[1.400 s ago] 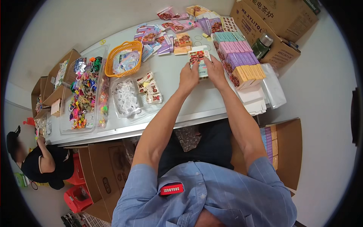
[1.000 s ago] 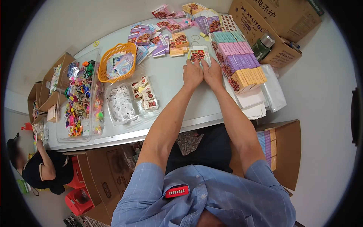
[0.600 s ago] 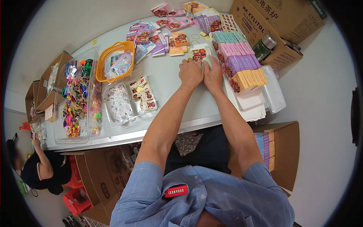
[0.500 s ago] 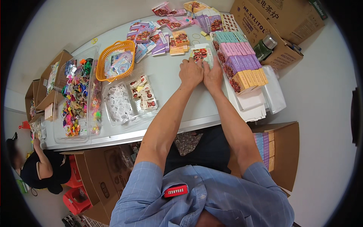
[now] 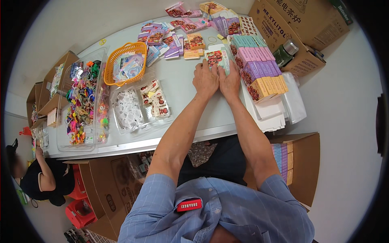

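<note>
Between my two hands lies a small flat green carton [image 5: 217, 58] with red cartoon figures on its face. My left hand [image 5: 206, 79] grips its near left side, fingers bent over the edge. On the other side, my right hand [image 5: 229, 80] closes on the near right edge, thumb toward the left hand. The fingers partly cover the carton's near end. Just right of my right hand stand rows of small cartons [image 5: 261, 69] in green, pink, purple and yellow, on a stack of white sheets [image 5: 269, 117].
Left are an orange basket [image 5: 108, 73] of printed packets, a clear tray [image 5: 117, 127] with small bags and cards, and a bin of colourful trinkets [image 5: 83, 105]. Loose cartons [image 5: 156, 37] lie at the back. A flask [image 5: 285, 52] stands right; another person [image 5: 42, 178] sits far left.
The pale flap standing at the carton's far end is now folded down. Both hands still hold the carton and have barely moved. The whole view has shifted slightly.
</note>
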### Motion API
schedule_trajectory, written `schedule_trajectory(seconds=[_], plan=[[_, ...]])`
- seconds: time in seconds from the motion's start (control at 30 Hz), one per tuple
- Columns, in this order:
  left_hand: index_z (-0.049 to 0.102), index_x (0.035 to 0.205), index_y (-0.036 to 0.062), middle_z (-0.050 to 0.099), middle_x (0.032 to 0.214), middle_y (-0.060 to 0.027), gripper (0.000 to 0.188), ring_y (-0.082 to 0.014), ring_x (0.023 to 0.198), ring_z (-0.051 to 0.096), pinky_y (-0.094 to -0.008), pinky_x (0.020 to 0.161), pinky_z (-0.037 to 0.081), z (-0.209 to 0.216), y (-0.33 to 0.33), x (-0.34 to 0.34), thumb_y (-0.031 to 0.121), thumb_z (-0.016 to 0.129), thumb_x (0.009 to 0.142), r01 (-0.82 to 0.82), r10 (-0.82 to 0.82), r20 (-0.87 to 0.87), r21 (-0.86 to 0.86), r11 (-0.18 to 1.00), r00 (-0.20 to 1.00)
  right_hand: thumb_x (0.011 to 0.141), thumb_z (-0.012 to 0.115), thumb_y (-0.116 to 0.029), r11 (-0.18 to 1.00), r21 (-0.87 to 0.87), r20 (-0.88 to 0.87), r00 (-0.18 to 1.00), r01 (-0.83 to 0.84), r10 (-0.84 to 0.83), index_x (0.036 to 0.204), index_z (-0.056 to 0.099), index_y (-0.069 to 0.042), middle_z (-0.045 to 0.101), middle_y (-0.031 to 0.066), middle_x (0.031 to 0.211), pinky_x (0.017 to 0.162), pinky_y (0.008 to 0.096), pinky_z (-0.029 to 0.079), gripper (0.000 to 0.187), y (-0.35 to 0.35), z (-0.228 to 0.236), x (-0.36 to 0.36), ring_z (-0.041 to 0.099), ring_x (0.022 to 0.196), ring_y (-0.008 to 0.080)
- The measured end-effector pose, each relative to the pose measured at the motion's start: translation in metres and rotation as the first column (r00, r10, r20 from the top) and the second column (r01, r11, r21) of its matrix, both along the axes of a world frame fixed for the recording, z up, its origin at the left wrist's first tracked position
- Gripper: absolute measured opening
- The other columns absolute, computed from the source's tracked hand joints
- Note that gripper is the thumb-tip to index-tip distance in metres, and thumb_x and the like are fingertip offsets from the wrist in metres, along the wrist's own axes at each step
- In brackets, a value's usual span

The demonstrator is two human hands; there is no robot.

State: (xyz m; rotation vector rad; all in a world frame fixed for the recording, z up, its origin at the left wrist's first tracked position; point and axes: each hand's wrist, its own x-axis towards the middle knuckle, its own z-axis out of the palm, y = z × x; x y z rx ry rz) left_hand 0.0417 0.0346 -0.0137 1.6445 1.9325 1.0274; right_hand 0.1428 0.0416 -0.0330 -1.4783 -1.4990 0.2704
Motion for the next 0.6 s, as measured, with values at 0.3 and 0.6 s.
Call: schedule_trajectory(seconds=[0.3, 0.6], plan=[[0.041, 0.140, -0.0044, 0.049, 0.137, -0.0265, 0.062, -0.0447, 0.112, 0.058, -0.0551, 0.087, 0.052, 0.000, -0.002, 0.002, 0.040, 0.053, 0.100, 0.011, -0.009, -0.023, 0.075, 0.997, 1.000, 0.098, 0.059, -0.030, 0.999, 0.024, 0.078, 0.996, 0.039, -0.041, 0.135, 0.052, 0.009, 0.053, 0.0324, 0.135, 0.110, 0.0460, 0.038, 0.054, -0.008, -0.003, 0.000, 0.050, 0.128, 0.0446], [0.042, 0.143, -0.0003, 0.048, 0.140, -0.0252, 0.060, -0.0438, 0.118, 0.055, -0.0553, 0.092, 0.050, 0.000, -0.006, -0.001, 0.040, 0.053, 0.099, 0.013, -0.016, 0.042, 0.091, 0.996, 0.999, 0.095, 0.063, -0.031, 0.999, 0.003, -0.167, 0.985, -0.047, 0.047, 0.133, 0.052, 0.009, 0.056, 0.0304, 0.132, 0.107, 0.0442, 0.041, 0.056, -0.012, 0.009, -0.005, 0.053, 0.125, 0.0422]])
